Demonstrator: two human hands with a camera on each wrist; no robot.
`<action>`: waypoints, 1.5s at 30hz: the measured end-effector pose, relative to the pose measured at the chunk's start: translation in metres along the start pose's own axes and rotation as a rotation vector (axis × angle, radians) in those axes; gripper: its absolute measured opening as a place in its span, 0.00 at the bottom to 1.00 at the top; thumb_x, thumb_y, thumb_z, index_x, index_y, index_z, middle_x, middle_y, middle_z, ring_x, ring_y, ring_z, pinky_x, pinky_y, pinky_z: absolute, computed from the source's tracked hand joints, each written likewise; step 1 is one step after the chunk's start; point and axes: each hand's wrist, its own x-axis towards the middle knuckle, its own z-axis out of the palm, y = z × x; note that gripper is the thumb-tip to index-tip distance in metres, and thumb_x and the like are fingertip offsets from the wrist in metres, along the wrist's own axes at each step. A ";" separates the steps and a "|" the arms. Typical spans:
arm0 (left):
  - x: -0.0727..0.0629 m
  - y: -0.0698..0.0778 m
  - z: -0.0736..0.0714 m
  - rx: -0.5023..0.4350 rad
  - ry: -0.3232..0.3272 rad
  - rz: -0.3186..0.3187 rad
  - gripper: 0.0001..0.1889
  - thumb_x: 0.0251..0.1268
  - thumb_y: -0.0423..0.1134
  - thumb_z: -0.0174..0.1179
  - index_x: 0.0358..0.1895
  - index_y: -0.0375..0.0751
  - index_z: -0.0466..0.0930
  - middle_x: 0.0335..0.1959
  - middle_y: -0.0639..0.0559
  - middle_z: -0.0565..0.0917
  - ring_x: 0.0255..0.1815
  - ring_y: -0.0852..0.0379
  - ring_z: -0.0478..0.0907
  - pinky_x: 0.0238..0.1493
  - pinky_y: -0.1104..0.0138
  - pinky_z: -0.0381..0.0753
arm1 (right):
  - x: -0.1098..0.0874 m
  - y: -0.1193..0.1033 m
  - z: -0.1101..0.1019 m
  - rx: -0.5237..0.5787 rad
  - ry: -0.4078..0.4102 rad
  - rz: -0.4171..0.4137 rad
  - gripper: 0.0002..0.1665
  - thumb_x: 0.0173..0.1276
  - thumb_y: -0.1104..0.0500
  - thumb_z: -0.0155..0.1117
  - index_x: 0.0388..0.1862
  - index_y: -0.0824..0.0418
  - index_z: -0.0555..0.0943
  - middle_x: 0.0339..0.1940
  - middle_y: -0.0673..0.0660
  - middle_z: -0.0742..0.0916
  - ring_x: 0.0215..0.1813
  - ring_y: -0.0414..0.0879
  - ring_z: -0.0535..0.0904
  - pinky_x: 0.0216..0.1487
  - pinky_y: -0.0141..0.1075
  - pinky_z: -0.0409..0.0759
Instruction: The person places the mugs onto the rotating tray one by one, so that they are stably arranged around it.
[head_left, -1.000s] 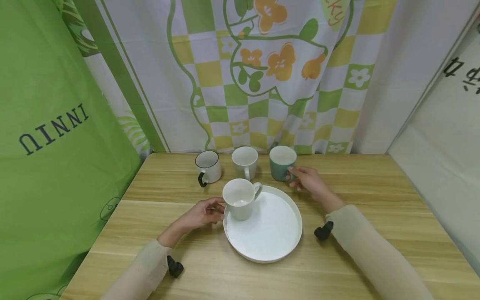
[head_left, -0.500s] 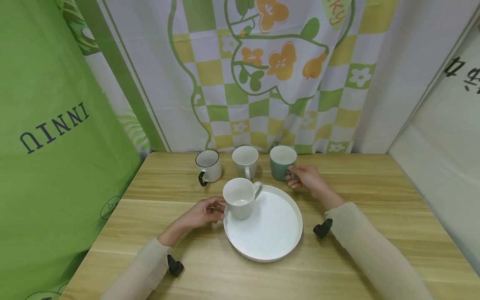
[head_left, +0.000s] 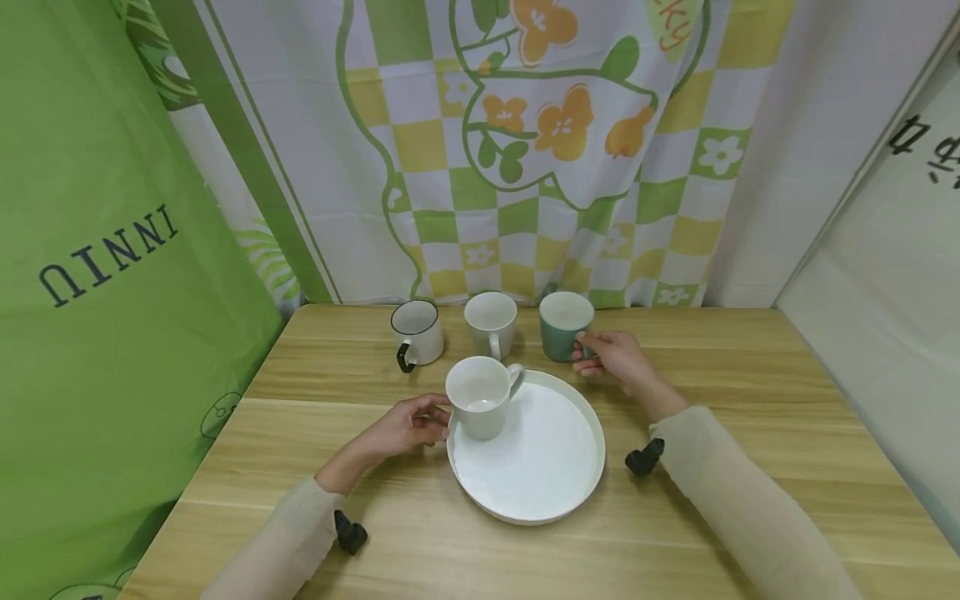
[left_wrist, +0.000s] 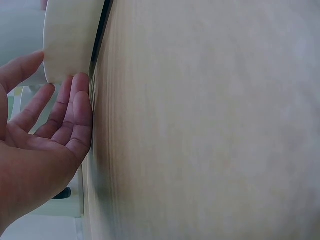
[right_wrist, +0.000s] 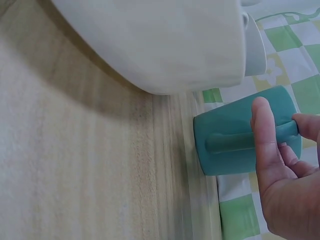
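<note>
Teal mug is seen upright at the far side of the bench, just beyond the far right part of the rim of the tray, its long axis vertical and its handle turned out toward the right hand. Of the two hands, the right is clearly the nearer, being set at the mug's right side, while the left hand is placed across the tray, well apart from it. The handle is pinched by the fingers of the right hand; whether any weight is borne there cannot be told. The left hand is loosely spread and nothing is gripped by it; the tray's left edge is touched by its fingertips, just beside the grey mug that is carried on the tray. To the left of the teal one, a white mug and a black-rimmed mug are lined up on the bench.
</note>
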 end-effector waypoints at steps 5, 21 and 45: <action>0.000 0.000 0.000 0.003 0.000 -0.003 0.27 0.68 0.34 0.63 0.69 0.34 0.68 0.57 0.29 0.79 0.48 0.54 0.80 0.45 0.65 0.82 | 0.000 0.001 0.001 -0.005 0.021 0.001 0.31 0.79 0.51 0.53 0.62 0.80 0.71 0.37 0.56 0.87 0.30 0.37 0.87 0.37 0.29 0.86; 0.000 -0.002 -0.001 0.005 -0.006 -0.007 0.27 0.69 0.35 0.63 0.69 0.34 0.68 0.57 0.29 0.79 0.49 0.55 0.80 0.45 0.65 0.83 | -0.003 0.004 0.005 -0.111 0.083 -0.073 0.27 0.81 0.53 0.51 0.56 0.80 0.75 0.41 0.63 0.86 0.31 0.37 0.86 0.39 0.30 0.86; 0.001 -0.002 0.001 -0.008 0.016 -0.021 0.27 0.67 0.34 0.64 0.68 0.34 0.69 0.57 0.29 0.79 0.48 0.54 0.81 0.44 0.65 0.82 | -0.013 0.006 0.004 -0.090 0.134 -0.132 0.26 0.79 0.53 0.53 0.48 0.80 0.75 0.33 0.57 0.86 0.30 0.38 0.86 0.37 0.31 0.86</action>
